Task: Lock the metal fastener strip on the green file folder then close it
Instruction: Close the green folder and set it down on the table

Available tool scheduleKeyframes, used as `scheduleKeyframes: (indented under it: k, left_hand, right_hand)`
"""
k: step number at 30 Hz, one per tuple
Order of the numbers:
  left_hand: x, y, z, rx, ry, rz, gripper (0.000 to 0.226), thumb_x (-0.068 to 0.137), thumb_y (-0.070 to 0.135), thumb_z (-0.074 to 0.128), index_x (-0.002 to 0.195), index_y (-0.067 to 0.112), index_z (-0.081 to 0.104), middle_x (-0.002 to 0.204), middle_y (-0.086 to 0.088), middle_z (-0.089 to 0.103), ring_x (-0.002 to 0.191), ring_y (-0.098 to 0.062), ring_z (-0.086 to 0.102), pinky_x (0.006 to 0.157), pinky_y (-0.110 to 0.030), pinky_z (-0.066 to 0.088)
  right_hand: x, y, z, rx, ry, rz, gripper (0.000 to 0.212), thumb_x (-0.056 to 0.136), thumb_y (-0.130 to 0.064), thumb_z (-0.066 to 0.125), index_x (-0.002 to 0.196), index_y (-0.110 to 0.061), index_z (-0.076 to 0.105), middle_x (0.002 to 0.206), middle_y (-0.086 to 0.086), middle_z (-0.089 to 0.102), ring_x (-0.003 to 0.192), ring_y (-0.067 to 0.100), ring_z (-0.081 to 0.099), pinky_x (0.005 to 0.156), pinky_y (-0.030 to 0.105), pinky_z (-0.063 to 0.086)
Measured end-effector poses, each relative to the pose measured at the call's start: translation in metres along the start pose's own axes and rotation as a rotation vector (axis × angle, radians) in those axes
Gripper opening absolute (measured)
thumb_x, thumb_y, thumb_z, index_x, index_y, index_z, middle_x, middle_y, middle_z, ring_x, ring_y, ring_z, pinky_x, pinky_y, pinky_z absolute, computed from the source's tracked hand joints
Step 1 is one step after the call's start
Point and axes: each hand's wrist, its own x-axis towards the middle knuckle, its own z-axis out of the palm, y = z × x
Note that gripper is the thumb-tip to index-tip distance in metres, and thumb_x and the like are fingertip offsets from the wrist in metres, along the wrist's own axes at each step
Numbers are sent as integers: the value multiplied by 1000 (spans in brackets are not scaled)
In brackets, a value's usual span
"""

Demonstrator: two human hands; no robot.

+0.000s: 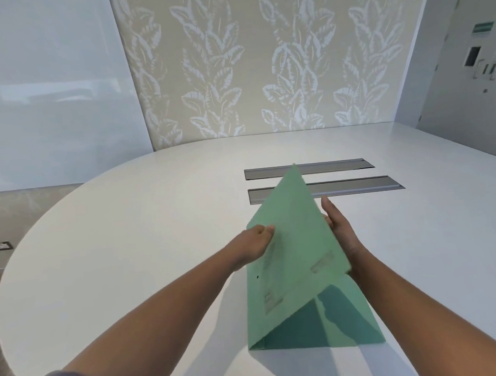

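my left hand (256, 241) pinches the raised cover of the thin green card file folder (296, 260), half open near the white surface's (128, 238) near edge; my right hand (340, 228) lies flat and open behind that cover.

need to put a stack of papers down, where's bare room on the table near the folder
Bare table spreads wide to the left of the green folder and left hand, out to the rounded edge. More bare surface lies right of the right hand, below the two metal slots. It is crowded only around the half-open folder, between both hands and forearms.
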Motion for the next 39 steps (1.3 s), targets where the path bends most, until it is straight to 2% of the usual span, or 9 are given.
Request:
scheduleKeyframes:
  k: [4,9,14,18,21,25,30,35,39]
  left_hand:
    - [1,-22,13,6,-53,-72,69,97,62,48,148,15,45,152,-9,47,134,-30,49,108,-40,40]
    - [5,-37,15,-63,-28,-157,41,94,44,64,121,13,61,126,-5,61,106,-23,58,89,-33,47]
    - [5,-52,12,-168,65,-221,23,91,29,70,101,9,63,104,-5,67,93,-21,63,82,-37,54]
    - [1,-59,11,-210,134,-276,15,87,17,67,98,11,60,105,-7,67,98,-26,66,83,-39,58]
    - [0,-61,8,-301,194,-313,11,88,10,65,85,12,54,90,-6,65,79,-20,63,59,-28,50]
    - [0,-61,2,-581,214,-416,12,92,0,64,87,2,53,83,-14,65,60,-21,60,39,-19,45]
    - [3,-69,4,-629,227,-469,15,93,-2,57,107,-8,56,104,-21,68,86,-34,67,71,-38,54]
    - [-2,-67,8,-440,125,-394,14,93,2,62,106,-3,62,103,-14,70,76,-22,61,57,-27,43]
    - [-5,-67,8,-435,73,-329,27,91,-2,57,116,6,55,110,-10,69,89,-23,66,56,-28,49]
  right_hand:
    - [-13,-7,-7,-57,-25,-42,41,92,-47,63,105,-10,72,89,15,74,73,31,71,65,40,59]
    - [-2,-8,-30,-322,273,-32,28,93,-2,55,117,-2,68,93,17,79,66,31,74,54,36,60]
    - [9,5,-50,-640,336,-28,33,91,12,60,117,-6,69,97,7,81,85,29,78,72,40,63]
    - [16,21,-57,-945,429,5,28,86,4,71,108,-13,70,100,5,79,85,25,76,78,42,62]
    - [16,31,-54,-1176,444,63,33,79,-13,83,106,-17,66,105,2,74,88,19,70,68,33,55]
    - [15,40,-50,-1385,457,119,57,66,-33,91,112,-15,63,110,4,70,102,28,66,90,44,56]
    - [16,42,-47,-1433,484,125,63,64,-33,92,114,-13,61,113,6,69,103,30,65,92,45,56]
    - [17,47,-44,-1465,511,125,61,67,-35,90,116,-13,61,115,8,66,106,33,62,91,45,56]
    - [18,48,-45,-1440,525,115,59,68,-36,89,114,-13,61,114,8,65,106,34,61,90,45,56]
